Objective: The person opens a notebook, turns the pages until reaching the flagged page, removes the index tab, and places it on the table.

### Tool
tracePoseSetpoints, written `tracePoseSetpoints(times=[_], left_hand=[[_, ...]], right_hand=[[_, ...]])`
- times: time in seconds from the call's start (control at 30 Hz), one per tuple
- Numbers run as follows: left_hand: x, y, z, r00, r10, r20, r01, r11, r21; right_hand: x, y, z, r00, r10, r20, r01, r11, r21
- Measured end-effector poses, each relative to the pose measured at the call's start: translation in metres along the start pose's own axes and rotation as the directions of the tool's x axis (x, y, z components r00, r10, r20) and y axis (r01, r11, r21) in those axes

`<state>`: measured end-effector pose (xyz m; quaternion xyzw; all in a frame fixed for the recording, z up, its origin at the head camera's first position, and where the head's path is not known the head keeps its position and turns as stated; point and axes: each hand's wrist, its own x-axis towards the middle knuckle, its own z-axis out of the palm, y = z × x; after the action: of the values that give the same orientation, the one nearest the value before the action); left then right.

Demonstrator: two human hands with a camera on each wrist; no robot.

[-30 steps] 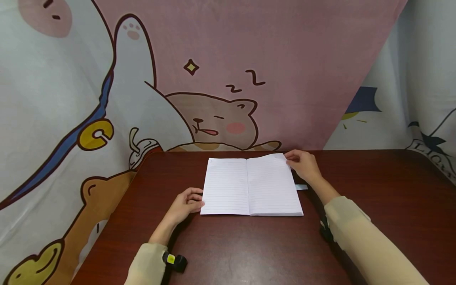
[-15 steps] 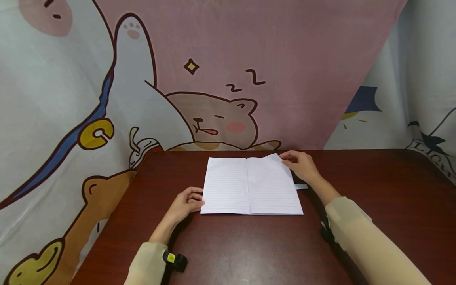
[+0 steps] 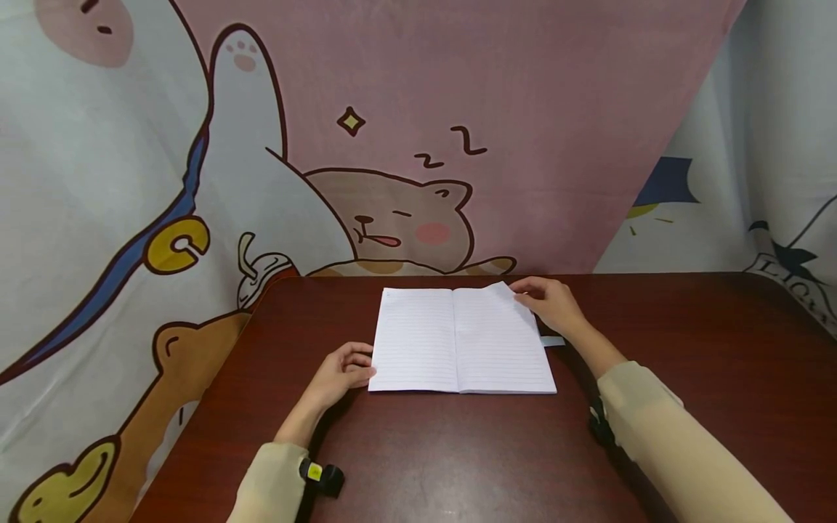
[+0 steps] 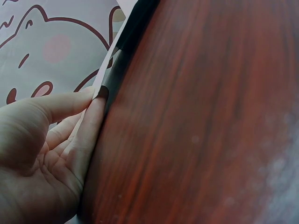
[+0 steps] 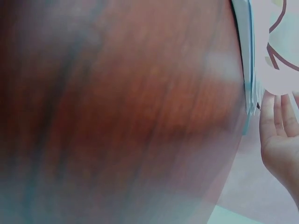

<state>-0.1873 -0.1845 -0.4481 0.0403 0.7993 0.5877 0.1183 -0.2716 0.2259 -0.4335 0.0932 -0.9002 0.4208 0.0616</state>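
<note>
An open notebook with lined white pages lies on the dark wooden table. My left hand holds its left edge, thumb on the paper and fingers underneath, as the left wrist view shows at the thumb. At the far right corner my right hand pinches the top right page, whose corner is bent up and inward. In the right wrist view, fingers of that hand reach behind the raised page, and the thumb is hidden there.
A pale blue strip sticks out from under the notebook's right side. Behind the table hangs a pink and white cartoon cloth. A black wrist camera sits on the left sleeve.
My right hand has shifted slightly left, drawing the page's far right corner inward and bending it more. My left hand has stayed on the left edge.
</note>
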Motion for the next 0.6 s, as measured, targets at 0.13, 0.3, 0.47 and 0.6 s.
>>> tracePoseSetpoints(times=[0.13, 0.3, 0.47, 0.6], left_hand=[[0.0008, -0.0008, -0.0005, 1.0, -0.002, 0.0, 0.002, 1.0, -0.001], [0.0013, -0.001, -0.0012, 1.0, -0.004, 0.001, 0.004, 1.0, -0.001], [0.002, -0.0024, -0.0004, 1.0, -0.008, -0.004, 0.008, 1.0, 0.005], [0.0016, -0.0025, -0.0003, 1.0, -0.009, -0.004, 0.009, 1.0, 0.011]], right_hand=[[-0.0006, -0.0012, -0.0003, 1.0, -0.009, 0.009, 0.009, 1.0, 0.006], [-0.0013, -0.0022, -0.0004, 0.999, -0.016, 0.034, 0.015, 1.0, 0.025], [-0.0017, -0.0035, 0.0007, 0.999, -0.015, 0.05, 0.012, 0.999, 0.046], [-0.0017, -0.0041, 0.0017, 0.998, -0.016, 0.06, 0.013, 0.999, 0.05]])
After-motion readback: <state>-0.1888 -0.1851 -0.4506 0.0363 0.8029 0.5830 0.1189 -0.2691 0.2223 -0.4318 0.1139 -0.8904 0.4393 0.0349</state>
